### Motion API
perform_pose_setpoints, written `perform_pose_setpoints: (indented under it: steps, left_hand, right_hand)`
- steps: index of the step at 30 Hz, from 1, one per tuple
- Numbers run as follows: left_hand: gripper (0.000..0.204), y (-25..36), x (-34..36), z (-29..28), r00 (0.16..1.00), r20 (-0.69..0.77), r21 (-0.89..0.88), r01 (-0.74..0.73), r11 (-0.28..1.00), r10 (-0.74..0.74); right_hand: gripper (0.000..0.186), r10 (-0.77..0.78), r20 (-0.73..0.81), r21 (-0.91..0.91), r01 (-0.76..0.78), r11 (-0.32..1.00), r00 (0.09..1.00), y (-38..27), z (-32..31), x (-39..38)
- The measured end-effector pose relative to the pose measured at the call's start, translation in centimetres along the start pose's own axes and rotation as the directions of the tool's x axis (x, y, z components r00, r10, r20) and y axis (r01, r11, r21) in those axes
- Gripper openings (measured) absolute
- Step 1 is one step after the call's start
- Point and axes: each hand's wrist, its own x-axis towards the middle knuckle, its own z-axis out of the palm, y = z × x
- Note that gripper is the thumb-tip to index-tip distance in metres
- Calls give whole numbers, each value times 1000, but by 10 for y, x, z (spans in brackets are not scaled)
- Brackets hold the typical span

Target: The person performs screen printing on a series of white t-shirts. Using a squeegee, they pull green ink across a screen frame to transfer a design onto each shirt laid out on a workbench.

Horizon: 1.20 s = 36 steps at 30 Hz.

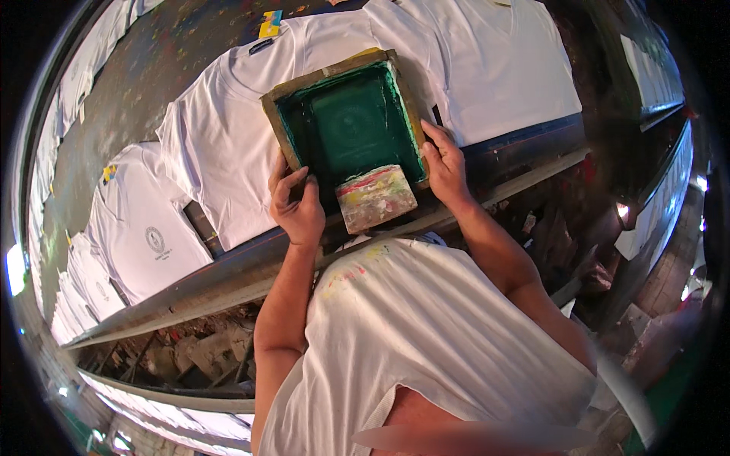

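Both of my hands hold a wooden screen-printing frame [407, 106] with dark green mesh, over a white T-shirt [220, 129] laid out on the long table. My left hand [299, 209] grips its left side near the close corner, thumb up and fingers curled. On the opposite side, my right hand [447, 169] has its fingers and thumb along the wooden edge. A paint-stained squeegee [377, 204] leans inside the frame at the near edge, its block sticking out toward me. The frame hides the shirt's lower front.
Further left lies a white T-shirt [148, 224] with a dark round print, and several more follow it. Another white T-shirt [506, 68] lies to the right. The table's near rail [182, 305] runs in front of me. Yellow tags [270, 24] sit beside some collars.
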Motion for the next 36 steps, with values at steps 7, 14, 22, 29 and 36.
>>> perform_pose_setpoints:
  steps: [7, 14, 22, 29, 36]
  left_hand:
    - [22, -10, 4, 0, 1000, 15, -34, -10, 999, 11]
    - [25, -10, 6, 0, 998, 56, -99, 1, 995, 5]
    - [44, -4, 26, -13, 997, 74, -35, 4, 999, -1]
    - [84, 51, 126, -31, 851, 489, 599, -487, 635, 192]
    - [108, 82, 176, -15, 697, 702, 653, -548, 523, -145]
  right_hand:
    - [43, -13, -36, 10, 13, 1000, 999, 1, 4, 4]
    - [44, -38, -98, 9, 39, 999, 994, 3, 12, 3]
    - [40, -138, -190, -39, 133, 990, 972, -53, -21, 10]
    - [24, -53, 72, 674, -10, 739, 996, -119, 11, -31]
    - [36, -498, 208, 145, 477, 867, 842, -86, -19, -61]
